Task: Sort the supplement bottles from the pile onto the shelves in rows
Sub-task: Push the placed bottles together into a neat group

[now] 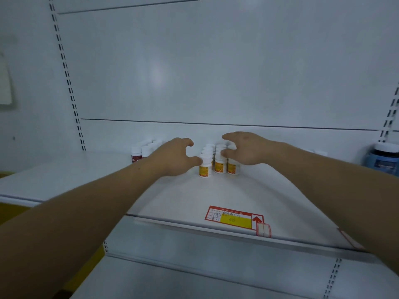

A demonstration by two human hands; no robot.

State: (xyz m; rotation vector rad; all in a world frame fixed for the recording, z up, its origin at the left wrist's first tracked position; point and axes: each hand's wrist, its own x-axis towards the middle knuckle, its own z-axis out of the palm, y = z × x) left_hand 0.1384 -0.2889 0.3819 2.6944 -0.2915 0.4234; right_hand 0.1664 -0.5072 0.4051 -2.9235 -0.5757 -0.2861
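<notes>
Small white-capped supplement bottles with yellow labels (pixel 205 169) stand in three short rows running back on the white shelf (pixel 172 201). My left hand (pixel 172 157) is cupped at the left side of these rows, its thumb touching the cap of the front left bottle and its fingers raised apart above. From the right, my right hand (pixel 246 151) arches over the rows, thumb against a cap in the middle row, fingers spread above the back bottles. Neither hand plainly grips a bottle. Rows of red-labelled bottles (pixel 136 155) stand further left, partly hidden behind my left hand.
A large blue jar with a white lid (pixel 383 157) stands at the shelf's far right. A red and yellow price tag (pixel 235 219) sits on the shelf's front edge. A lower shelf (pixel 194 277) lies below, and the white back panel (pixel 216 72) rises behind.
</notes>
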